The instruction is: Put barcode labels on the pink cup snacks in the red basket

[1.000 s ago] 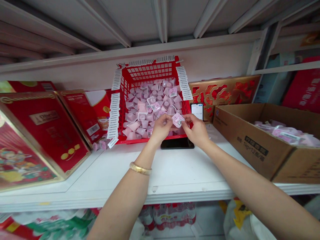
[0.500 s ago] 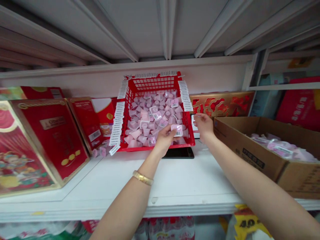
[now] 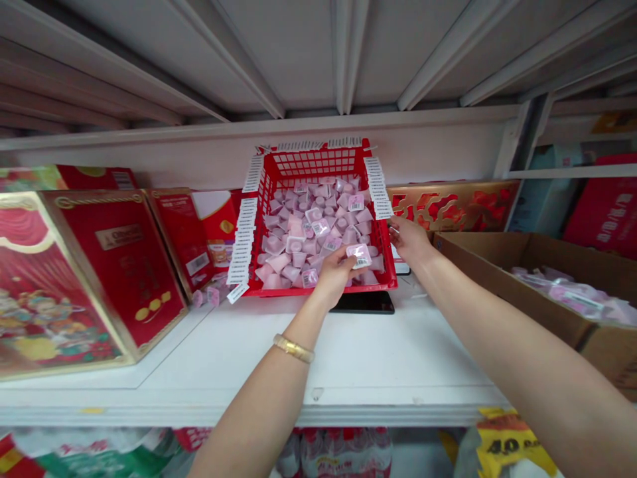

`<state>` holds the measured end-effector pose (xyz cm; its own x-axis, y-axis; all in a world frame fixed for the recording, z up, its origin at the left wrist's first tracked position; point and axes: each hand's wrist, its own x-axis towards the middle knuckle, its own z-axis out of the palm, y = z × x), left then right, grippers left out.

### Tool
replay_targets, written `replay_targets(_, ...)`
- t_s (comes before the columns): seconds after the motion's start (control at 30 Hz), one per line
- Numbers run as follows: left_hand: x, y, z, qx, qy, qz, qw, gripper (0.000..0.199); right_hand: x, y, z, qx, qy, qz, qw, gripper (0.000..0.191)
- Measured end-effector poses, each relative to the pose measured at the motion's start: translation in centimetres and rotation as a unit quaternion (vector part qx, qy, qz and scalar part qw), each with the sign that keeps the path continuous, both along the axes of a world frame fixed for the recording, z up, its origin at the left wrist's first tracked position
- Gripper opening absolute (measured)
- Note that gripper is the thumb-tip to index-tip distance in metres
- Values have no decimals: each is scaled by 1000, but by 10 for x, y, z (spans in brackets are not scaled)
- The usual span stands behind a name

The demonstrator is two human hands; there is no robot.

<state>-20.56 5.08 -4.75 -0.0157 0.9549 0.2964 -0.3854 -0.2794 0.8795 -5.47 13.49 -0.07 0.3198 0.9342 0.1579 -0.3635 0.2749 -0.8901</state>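
A red plastic basket (image 3: pixel 323 290) stands tilted on the shelf, filled with small pale-pink jelly cups (image 3: pixel 321 227). At its front edge my left hand (image 3: pixel 337 273) grips one jelly cup (image 3: pixel 359 255), its flat lid with a barcode label turned up. Strips of white barcode labels (image 3: pixel 378 186) hang along the basket's rim on both sides and at the back. By the right rim, at the lower end of a strip, my right hand (image 3: pixel 411 240) has its fingers curled together. What lies between those fingertips is too small to make out.
A dark phone (image 3: pixel 365 303) lies partly beneath the basket's front. An open cardboard box (image 3: pixel 507 295) with more pink cups is on the right. Red gift boxes (image 3: pixel 107 265) stand left, with a few loose cups (image 3: pixel 206 297) beside them. Metal shelf beams (image 3: pixel 343 60) run overhead.
My right hand has moved up to the lower end of the right-hand label strip, its fingers now touching or nearly touching it. The left hand still holds the jelly cup. The view has shifted slightly.
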Motion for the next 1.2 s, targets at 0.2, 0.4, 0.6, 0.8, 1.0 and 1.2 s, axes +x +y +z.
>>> replay_targets(0.2,2,-2,3,-9,-16,-4,1000,22,-8,-28,-10,102,37,-61,992,8)
replay_targets(0.4,0,-5,4,-4,-3,-19,1000,19,-15,-64,-38,150,50,32,987,22)
replay_targets(0.6,-1,-4,1,11,-6,-35,999,15,-20,-77,-55,143,57,106,982,37)
replay_targets(0.8,-1,-5,1,38,13,-39,998,26,-23,-78,-56,134,59,113,983,33)
replay_targets(1.0,1,-4,-2,45,21,-9,999,38,-25,-81,-55,122,46,104,986,33)
replay_targets(1.2,1,-1,-3,49,36,5,998,42,-22,-85,-51,99,29,94,990,35)
